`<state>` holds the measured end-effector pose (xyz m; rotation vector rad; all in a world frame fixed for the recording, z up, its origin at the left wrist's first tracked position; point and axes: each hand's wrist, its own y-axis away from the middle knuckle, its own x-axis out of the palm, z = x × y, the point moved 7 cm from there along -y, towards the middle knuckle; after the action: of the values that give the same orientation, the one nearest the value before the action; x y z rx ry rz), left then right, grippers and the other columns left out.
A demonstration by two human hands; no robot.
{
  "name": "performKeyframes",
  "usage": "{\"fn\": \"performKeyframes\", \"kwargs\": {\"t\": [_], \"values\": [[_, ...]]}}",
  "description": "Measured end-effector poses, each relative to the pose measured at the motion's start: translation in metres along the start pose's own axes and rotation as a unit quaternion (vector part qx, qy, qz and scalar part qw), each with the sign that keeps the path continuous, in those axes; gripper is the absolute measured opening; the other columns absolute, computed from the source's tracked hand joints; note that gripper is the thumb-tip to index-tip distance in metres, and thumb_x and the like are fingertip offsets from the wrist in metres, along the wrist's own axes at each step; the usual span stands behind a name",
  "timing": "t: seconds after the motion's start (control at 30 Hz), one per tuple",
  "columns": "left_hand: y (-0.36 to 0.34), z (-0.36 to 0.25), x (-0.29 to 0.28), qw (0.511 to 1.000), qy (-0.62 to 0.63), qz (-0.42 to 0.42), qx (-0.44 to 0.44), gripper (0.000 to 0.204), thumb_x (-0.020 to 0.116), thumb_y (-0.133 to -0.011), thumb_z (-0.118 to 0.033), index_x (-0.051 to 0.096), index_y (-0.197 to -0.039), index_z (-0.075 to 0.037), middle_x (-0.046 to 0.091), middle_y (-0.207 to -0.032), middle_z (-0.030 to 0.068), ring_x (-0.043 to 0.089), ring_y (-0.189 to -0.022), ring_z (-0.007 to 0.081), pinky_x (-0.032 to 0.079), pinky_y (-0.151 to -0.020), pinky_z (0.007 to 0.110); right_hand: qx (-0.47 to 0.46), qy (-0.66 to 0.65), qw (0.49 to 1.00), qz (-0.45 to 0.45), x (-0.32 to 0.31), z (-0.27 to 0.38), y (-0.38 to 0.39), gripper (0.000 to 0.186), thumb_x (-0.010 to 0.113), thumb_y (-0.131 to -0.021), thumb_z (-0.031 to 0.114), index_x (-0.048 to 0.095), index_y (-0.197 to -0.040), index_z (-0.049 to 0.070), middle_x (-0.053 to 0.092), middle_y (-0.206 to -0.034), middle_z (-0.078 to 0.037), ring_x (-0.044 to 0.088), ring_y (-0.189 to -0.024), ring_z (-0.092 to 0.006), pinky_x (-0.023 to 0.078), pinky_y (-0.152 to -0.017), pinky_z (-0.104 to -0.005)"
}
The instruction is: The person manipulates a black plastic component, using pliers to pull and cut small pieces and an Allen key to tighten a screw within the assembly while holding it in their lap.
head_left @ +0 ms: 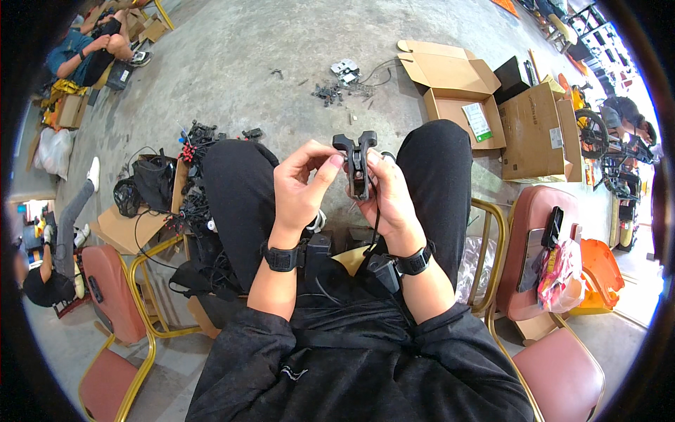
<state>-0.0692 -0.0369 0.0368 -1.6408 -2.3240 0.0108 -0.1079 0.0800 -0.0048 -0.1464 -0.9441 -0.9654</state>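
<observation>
Between my knees, I hold up a black two-pronged part (359,169) with a lighter piece along its middle; its exact kind is unclear. My left hand (301,184) pinches its left side with thumb and index finger. On the other side, the thumb and fingers of my right hand (391,200) are wrapped round it. A thin black cable (377,211) hangs beside the part and runs down past my right palm. Both wrists wear black straps (283,259) with small dark boxes (384,270) next to them.
A heap of black parts and cables (200,144) lies left of my knees, beside a black bag (153,179). Small parts (329,93) lie ahead on the concrete. Cardboard boxes (538,133) stand at right. Chairs (116,288) flank me; a seated person (84,56) is far left.
</observation>
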Motion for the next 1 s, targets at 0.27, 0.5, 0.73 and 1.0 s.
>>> {"fn": "performKeyframes", "kwargs": {"t": [0.27, 0.5, 0.73, 1.0], "values": [[-0.001, -0.012, 0.006, 0.998, 0.002, 0.031, 0.054, 0.011, 0.057, -0.082, 0.006, 0.061, -0.092, 0.003, 0.057, -0.086, 0.0016, 0.05, -0.074, 0.0053, 0.038, -0.065, 0.018, 0.007, -0.024, 1.0, -0.011, -0.001, 0.001, 0.001, 0.017, 0.06, -0.089, 0.02, 0.058, -0.098, 0.007, 0.059, -0.074, 0.007, 0.049, -0.055, 0.0007, 0.046, -0.055, -0.0162], [-0.002, -0.003, 0.003, 0.998, -0.052, -0.001, 0.021, 0.01, 0.063, -0.08, 0.005, 0.064, -0.091, 0.003, 0.06, -0.082, 0.0024, 0.054, -0.073, 0.0068, 0.042, -0.065, 0.02, 0.016, -0.027, 0.999, -0.018, -0.002, 0.0, 0.001, 0.015, 0.06, -0.088, 0.019, 0.058, -0.098, 0.007, 0.058, -0.074, 0.006, 0.049, -0.057, 0.0003, 0.043, -0.054, -0.0165], [0.001, -0.036, 0.014, 0.957, -0.222, -0.007, 0.188, 0.016, 0.068, -0.075, 0.002, 0.067, -0.09, -0.003, 0.063, -0.078, 0.0063, 0.059, -0.07, 0.015, 0.045, -0.061, 0.025, 0.035, -0.027, 0.998, -0.05, -0.022, 0.001, 0.003, 0.031, 0.057, -0.086, 0.037, 0.06, -0.092, 0.008, 0.064, -0.079, -0.003, 0.058, -0.064, -0.0117, 0.045, -0.052, -0.0245], [0.034, -0.07, 0.011, 0.878, -0.325, -0.004, 0.352, 0.015, 0.068, -0.074, -0.011, 0.063, -0.088, -0.009, 0.057, -0.075, 0.001, 0.056, -0.066, 0.0188, 0.042, -0.061, 0.03, 0.091, -0.051, 0.991, 0.081, -0.033, -0.002, 0.011, 0.041, 0.058, -0.083, 0.048, 0.061, -0.091, 0.009, 0.063, -0.079, -0.001, 0.059, -0.07, -0.013, 0.046, -0.06, -0.0248]]}}
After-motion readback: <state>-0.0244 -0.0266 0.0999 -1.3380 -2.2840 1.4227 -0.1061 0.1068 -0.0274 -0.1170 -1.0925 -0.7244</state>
